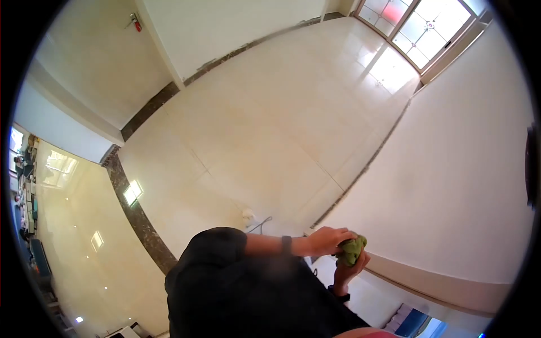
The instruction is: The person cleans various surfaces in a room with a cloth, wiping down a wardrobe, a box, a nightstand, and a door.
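Observation:
A crumpled green cloth (352, 251) is bunched between my two hands, right of my dark-clothed body. My left hand (326, 241) comes in from the left, a dark band on its wrist, its fingers closed over the cloth's upper side. From below, my right hand (350, 271) grips the cloth's lower side; a dark band circles that wrist too. The cloth is held up near the end of the white wall. Some of the fingers are hidden by the cloth.
Shiny pale floor tiles (253, 124) stretch ahead, edged by dark skirting. A white wall (451, 169) rises on the right. At left is a door (101, 62) with something red at its handle. Glazed doors (420, 34) stand at the far end. A thin grey cord (260, 224) shows beyond my left arm.

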A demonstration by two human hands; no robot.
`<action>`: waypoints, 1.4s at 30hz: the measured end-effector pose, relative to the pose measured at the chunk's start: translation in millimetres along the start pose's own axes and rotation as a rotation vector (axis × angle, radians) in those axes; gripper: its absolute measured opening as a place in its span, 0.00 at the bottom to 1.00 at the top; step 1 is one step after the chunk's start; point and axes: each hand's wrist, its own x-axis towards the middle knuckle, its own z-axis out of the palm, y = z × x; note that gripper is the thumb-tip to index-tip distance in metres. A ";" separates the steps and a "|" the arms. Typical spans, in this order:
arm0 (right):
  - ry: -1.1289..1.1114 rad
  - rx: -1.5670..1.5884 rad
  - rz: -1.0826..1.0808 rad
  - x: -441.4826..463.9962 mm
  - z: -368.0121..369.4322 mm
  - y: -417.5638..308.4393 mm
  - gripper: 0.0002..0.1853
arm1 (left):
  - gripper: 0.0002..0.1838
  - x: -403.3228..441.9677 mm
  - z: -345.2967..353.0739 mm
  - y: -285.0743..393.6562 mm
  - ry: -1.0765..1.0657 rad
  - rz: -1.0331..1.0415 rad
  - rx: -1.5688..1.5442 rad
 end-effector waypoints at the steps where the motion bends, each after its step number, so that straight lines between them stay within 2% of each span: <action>1: -0.037 0.050 0.042 5.6 19.6 -19.2 0.27 | 0.28 -10.5 -26.7 -5.6 0.004 -0.030 0.010; 3: -0.100 0.162 0.104 21.3 54.5 -39.3 0.27 | 0.28 -18.7 -67.8 -15.4 0.027 -0.077 0.047; 7: -0.268 0.237 0.000 67.8 127.4 -108.0 0.24 | 0.28 -42.4 -151.3 -54.3 0.148 -0.136 0.073; 11: -0.361 0.310 -0.079 107.8 206.1 -143.4 0.26 | 0.29 -64.0 -234.4 -75.4 0.254 -0.226 0.072; 16: -0.523 0.516 -0.125 165.9 343.0 -209.5 0.29 | 0.31 -82.4 -353.9 -130.7 0.470 -0.281 0.116; 21: -0.740 0.664 -0.345 236.6 495.5 -332.6 0.32 | 0.35 -121.8 -486.5 -200.5 0.775 -0.422 0.266; 25: -0.937 0.769 -0.595 292.1 607.0 -450.4 0.30 | 0.35 -168.5 -615.1 -201.1 1.001 -0.546 0.238; 29: -1.114 0.915 -0.738 317.6 676.0 -570.3 0.31 | 0.34 -215.0 -701.1 -202.1 1.270 -0.541 0.224; 32: -1.190 1.002 -0.714 304.2 726.1 -623.3 0.36 | 0.34 -245.9 -749.6 -210.7 1.361 -0.554 0.254; 33: -1.219 0.986 -0.687 300.5 741.6 -638.7 0.35 | 0.34 -256.6 -770.3 -215.5 1.328 -0.576 0.271; 36: -1.488 0.959 -0.309 292.1 788.9 -677.8 0.32 | 0.33 -289.0 -829.6 -240.3 1.236 -0.619 0.289; 37: -1.418 0.966 -0.409 286.1 820.7 -683.0 0.31 | 0.33 -298.5 -852.5 -253.7 1.212 -0.613 0.277; 40: -1.495 0.988 -0.269 308.8 850.1 -743.1 0.33 | 0.32 -317.1 -921.6 -284.3 1.166 -0.628 0.219; 42: -1.380 0.980 -0.355 317.2 883.7 -764.1 0.35 | 0.30 -320.6 -964.4 -298.3 1.150 -0.593 0.194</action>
